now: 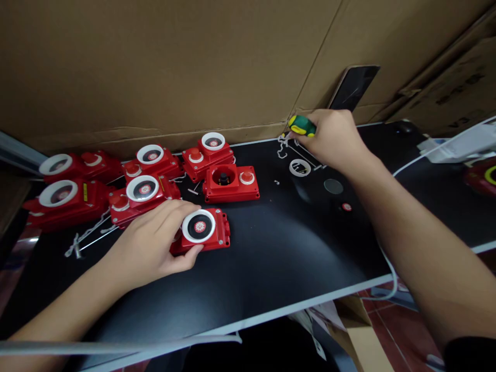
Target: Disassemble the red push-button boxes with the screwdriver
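Note:
My left hand (155, 245) is wrapped around a red alarm box (220, 230) near the front of the black table. The box has a white ring around a dark round window with a red emblem. At the back, my right hand (337, 139) grips a screwdriver (302, 125) by its green and yellow handle. Its tip is hard to make out. Below that hand lie a loose white ring (291, 168), a clear round disc (334, 186) and a small red-centred black piece (346, 207). Another alarm box (232, 194) sits behind the held one, its round opening uncovered.
Several more red alarm boxes (83, 199) crowd the left of the black table (271, 258), with a small metal hammer (78, 251) on white cord beside them. A phone (354, 88) leans on the cardboard (194, 67) behind. A white cable runs along the right side.

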Demonstrator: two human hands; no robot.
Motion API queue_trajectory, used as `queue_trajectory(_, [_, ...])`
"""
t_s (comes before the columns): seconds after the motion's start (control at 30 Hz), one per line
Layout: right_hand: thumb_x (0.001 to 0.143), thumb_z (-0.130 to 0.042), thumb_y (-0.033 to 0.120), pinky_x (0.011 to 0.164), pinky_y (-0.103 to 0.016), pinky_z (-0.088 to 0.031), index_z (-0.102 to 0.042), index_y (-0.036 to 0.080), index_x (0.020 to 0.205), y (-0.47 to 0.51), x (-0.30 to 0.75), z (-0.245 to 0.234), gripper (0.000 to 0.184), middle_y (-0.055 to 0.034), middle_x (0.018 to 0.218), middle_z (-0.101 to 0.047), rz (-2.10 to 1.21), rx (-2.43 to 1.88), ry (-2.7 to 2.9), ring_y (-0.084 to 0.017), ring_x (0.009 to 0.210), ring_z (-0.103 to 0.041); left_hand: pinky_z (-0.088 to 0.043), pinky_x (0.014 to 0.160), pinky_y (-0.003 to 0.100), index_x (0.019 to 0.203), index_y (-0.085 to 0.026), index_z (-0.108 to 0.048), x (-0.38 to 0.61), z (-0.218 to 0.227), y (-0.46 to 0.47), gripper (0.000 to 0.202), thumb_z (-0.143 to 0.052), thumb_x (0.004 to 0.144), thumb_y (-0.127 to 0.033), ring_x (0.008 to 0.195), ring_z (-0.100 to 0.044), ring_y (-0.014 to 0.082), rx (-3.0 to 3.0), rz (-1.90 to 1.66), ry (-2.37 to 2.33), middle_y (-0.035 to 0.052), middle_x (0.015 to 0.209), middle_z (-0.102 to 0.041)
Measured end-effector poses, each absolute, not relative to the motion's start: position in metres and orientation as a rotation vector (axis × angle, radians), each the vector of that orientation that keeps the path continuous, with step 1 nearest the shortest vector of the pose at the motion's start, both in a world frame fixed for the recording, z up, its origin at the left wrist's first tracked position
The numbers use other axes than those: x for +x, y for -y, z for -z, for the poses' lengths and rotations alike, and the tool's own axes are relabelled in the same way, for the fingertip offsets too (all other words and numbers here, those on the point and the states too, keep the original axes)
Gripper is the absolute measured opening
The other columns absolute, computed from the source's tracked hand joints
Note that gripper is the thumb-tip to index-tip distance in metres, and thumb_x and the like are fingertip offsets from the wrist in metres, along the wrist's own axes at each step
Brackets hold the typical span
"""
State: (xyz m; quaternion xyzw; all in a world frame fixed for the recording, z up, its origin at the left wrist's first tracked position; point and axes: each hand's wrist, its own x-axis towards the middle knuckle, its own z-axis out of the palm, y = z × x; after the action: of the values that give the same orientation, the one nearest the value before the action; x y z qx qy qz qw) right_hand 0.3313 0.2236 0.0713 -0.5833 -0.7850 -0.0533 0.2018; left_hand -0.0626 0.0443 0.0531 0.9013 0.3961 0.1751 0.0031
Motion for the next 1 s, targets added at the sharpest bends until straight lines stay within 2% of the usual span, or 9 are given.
queue_trajectory(0.27, [0.096,-0.079,0.034,0.085,-0.050,-0.054,-0.074,0.024,0.096,-0.226,0.323,-0.047,0.011,-0.0168,0.109,-0.081,0.149,-1.734,2.263,-0.041,0.104,-0.075,-0.067,0.096,0.045,0.133,-0.014,-0.061,-0.059,-0.056,-0.040,0.038,-0.060,0.101,-0.034,0.107,-0.081,0.0334,2.838,-0.553,-1.225,0.0167,0.122,-0.079])
queue_trajectory(0.53, [0.096,-0.071,0.027,0.097,-0.055,-0.057,-0.067,0.026,0.087,-0.198,0.328,-0.081,0.009,-0.0179,0.112,-0.080,0.223,-1.636,1.995,-0.039,0.108,-0.074,-0.066,0.099,0.044,0.135,-0.014,-0.061,-0.058,-0.051,-0.040,0.039,-0.063,0.100,-0.033,0.111,-0.080,0.0330,2.797,-0.604,-1.224,0.0158,0.123,-0.078])
queue_trajectory(0.67, [0.099,-0.059,0.038,0.085,-0.055,-0.059,-0.069,0.029,0.089,-0.164,0.319,-0.096,0.017,-0.0110,0.094,-0.075,0.127,-1.310,1.694,-0.034,0.087,-0.074,-0.065,0.103,0.045,0.139,-0.015,-0.061,-0.058,-0.050,-0.040,0.045,-0.070,0.103,-0.041,0.116,-0.079,0.0331,2.668,-0.636,-1.224,0.0155,0.128,-0.078])
queue_trajectory(0.73, [0.105,-0.051,0.046,0.086,-0.053,-0.058,-0.070,0.031,0.086,-0.148,0.312,-0.101,0.030,-0.0091,0.092,-0.071,0.061,-1.153,1.676,-0.034,0.094,-0.073,-0.064,0.104,0.044,0.140,-0.018,-0.061,-0.057,-0.049,-0.040,0.048,-0.073,0.104,-0.046,0.116,-0.078,0.0314,2.577,-0.664,-1.218,0.0136,0.130,-0.077])
queue_trajectory(0.77, [0.107,-0.053,0.052,0.080,-0.051,-0.056,-0.068,0.032,0.082,-0.141,0.308,-0.103,0.035,-0.0081,0.087,-0.068,-0.011,-1.083,1.657,-0.032,0.089,-0.071,-0.063,0.104,0.044,0.140,-0.020,-0.062,-0.057,-0.049,-0.039,0.048,-0.074,0.104,-0.048,0.116,-0.078,0.0304,2.530,-0.674,-1.216,0.0125,0.130,-0.077])
queue_trajectory(0.83, [0.104,-0.065,0.064,0.057,-0.042,-0.048,-0.064,0.031,0.076,-0.131,0.298,-0.108,0.043,-0.0050,0.076,-0.060,-0.287,-0.972,1.631,-0.024,0.067,-0.062,-0.063,0.102,0.042,0.138,-0.022,-0.063,-0.054,-0.049,-0.039,0.046,-0.076,0.104,-0.050,0.114,-0.077,0.0281,2.437,-0.680,-1.209,0.0104,0.128,-0.076])
queue_trajectory(0.9, [0.093,-0.082,0.070,0.039,-0.035,-0.032,-0.065,0.028,0.075,-0.126,0.287,-0.115,0.048,-0.0008,0.068,-0.057,-0.619,-0.885,1.631,-0.016,0.046,-0.049,-0.063,0.099,0.039,0.136,-0.023,-0.065,-0.052,-0.051,-0.038,0.045,-0.079,0.103,-0.050,0.111,-0.076,0.0261,2.358,-0.674,-1.201,0.0088,0.126,-0.075])
queue_trajectory(0.93, [0.089,-0.087,0.069,0.035,-0.033,-0.031,-0.067,0.027,0.077,-0.124,0.281,-0.119,0.048,0.0004,0.067,-0.058,-0.745,-0.859,1.671,-0.014,0.043,-0.049,-0.062,0.097,0.037,0.136,-0.023,-0.065,-0.051,-0.052,-0.038,0.044,-0.080,0.103,-0.049,0.110,-0.076,0.0253,2.327,-0.674,-1.199,0.0081,0.124,-0.075])
queue_trajectory(1.0, [0.084,-0.095,0.061,0.035,-0.031,-0.040,-0.071,0.028,0.085,-0.123,0.270,-0.129,0.041,0.0021,0.070,-0.064,-0.901,-0.831,1.786,-0.014,0.044,-0.056,-0.062,0.095,0.036,0.134,-0.023,-0.066,-0.050,-0.055,-0.038,0.045,-0.083,0.102,-0.049,0.108,-0.075,0.0243,2.288,-0.686,-1.193,0.0074,0.123,-0.075])
